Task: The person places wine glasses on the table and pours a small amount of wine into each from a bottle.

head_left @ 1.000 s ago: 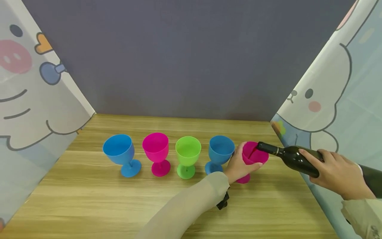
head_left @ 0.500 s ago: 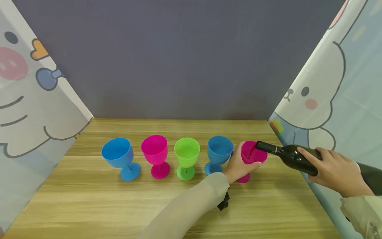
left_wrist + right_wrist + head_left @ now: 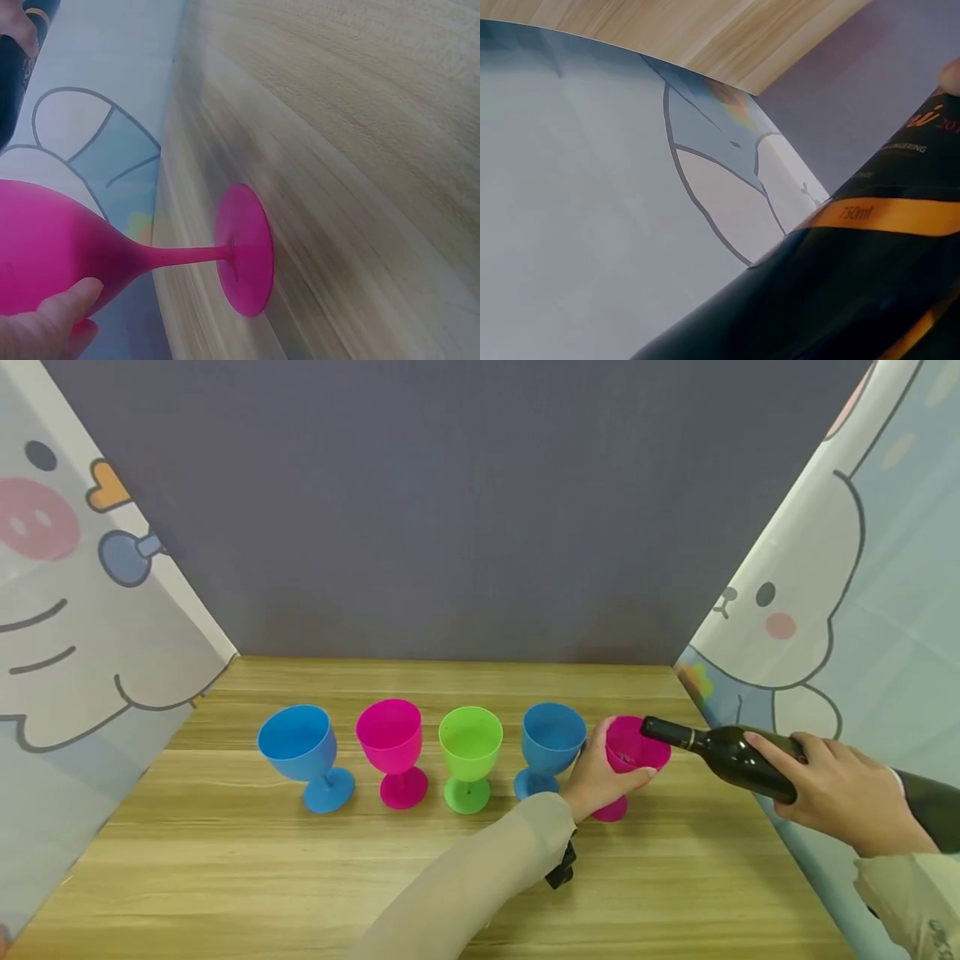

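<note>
At the right end of the row, my left hand (image 3: pixel 597 778) grips the bowl of a pink goblet (image 3: pixel 245 255), whose foot stands on the table. My right hand (image 3: pixel 847 793) holds a dark wine bottle (image 3: pixel 738 758) tilted, its mouth over the goblet's right rim. Small bubbles show inside the bowl in the head view; no stream is visible from the bottle mouth. In the right wrist view, the bottle's dark label (image 3: pixel 855 214) bears an orange band, and a fingertip touches it at the right edge. The goblet's stem is hidden by my left hand in the head view.
To the left stand a blue goblet (image 3: pixel 553 732), a green goblet (image 3: pixel 470 743), another pink goblet (image 3: pixel 390 737) and another blue goblet (image 3: pixel 297 743) on the wooden table (image 3: pixel 300 877). A grey wall (image 3: pixel 465 510) rises behind; cartoon-printed panels (image 3: pixel 795 568) flank both sides.
A red stream ran from the bottle mouth into the pink goblet in the earlier frames; now it no longer shows. Both hands keep nearly the same place, while the head view shifts slightly.
</note>
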Available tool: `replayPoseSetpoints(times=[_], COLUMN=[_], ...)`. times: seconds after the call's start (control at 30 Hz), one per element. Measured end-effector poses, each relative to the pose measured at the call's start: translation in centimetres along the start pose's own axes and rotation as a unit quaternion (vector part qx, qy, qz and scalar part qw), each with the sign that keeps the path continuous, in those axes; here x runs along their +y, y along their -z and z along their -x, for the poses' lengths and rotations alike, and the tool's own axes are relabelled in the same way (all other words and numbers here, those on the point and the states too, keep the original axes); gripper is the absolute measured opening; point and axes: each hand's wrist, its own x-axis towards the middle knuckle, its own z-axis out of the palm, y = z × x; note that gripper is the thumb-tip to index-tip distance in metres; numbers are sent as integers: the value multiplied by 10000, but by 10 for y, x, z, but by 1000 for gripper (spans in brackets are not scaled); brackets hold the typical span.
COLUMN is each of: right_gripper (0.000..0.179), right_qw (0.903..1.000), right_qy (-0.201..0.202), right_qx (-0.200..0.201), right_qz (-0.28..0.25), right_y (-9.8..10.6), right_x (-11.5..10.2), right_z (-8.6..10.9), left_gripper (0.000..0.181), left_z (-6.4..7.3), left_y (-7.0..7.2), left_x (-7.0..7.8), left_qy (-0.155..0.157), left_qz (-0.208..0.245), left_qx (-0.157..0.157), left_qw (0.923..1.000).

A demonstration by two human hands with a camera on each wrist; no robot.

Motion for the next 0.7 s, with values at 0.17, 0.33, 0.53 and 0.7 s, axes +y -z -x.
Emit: replayPoseSetpoints(times=[0.17, 0.33, 0.53, 0.7], right_gripper=[68, 68, 66, 65], right_qw=[9999, 9999, 9999, 10000], right_qy=[-33, -44, -32, 4], right_qx=[-109, -130, -113, -59], right_qz=[19, -8, 16, 44], right_y=[3, 3, 2, 2], right_x=[0, -1, -1, 1], right_z=[-1, -4, -6, -5], left_gripper=[79, 78, 77, 78], left_z=[0, 0, -1, 0], left_y=[0, 1, 3, 3], left_x=[0, -4, -5, -3], left_qy=[-48, -165, -198, -207], left_qz=[18, 102, 183, 181], left_qx=[-13, -66, -101, -165], left_qw=[10000, 9998, 9996, 9995])
